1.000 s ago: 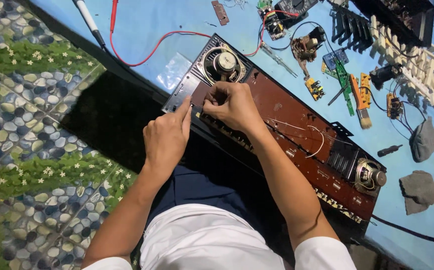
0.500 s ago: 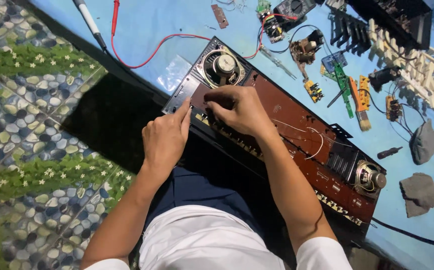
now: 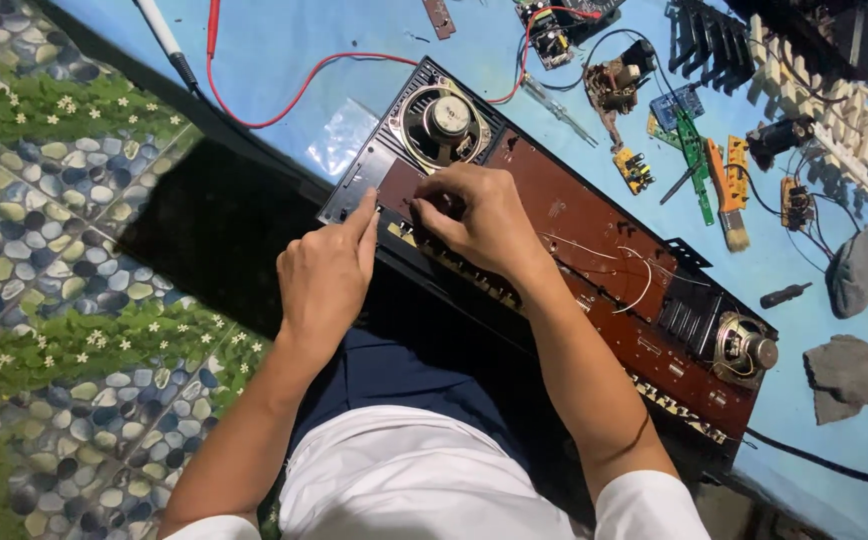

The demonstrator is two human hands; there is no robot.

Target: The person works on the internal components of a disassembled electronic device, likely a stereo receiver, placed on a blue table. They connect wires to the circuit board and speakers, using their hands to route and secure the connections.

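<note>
An opened long black audio unit lies across the blue table edge, its brown circuit board facing up, with a round speaker at the left end and another speaker at the right. My left hand rests at the unit's left front edge, index finger stretched onto the grey panel. My right hand sits on the board just below the left speaker, fingers curled and pinching at something small that I cannot make out.
A red wire and probe lie on the blue table at upper left. Small circuit boards, a green board, a brush, a screwdriver and two grey cloths lie to the right. A pebble-patterned floor lies on the left.
My right hand has shifted slightly along the board near the left speaker. The left hand stays at the unit's front edge.
</note>
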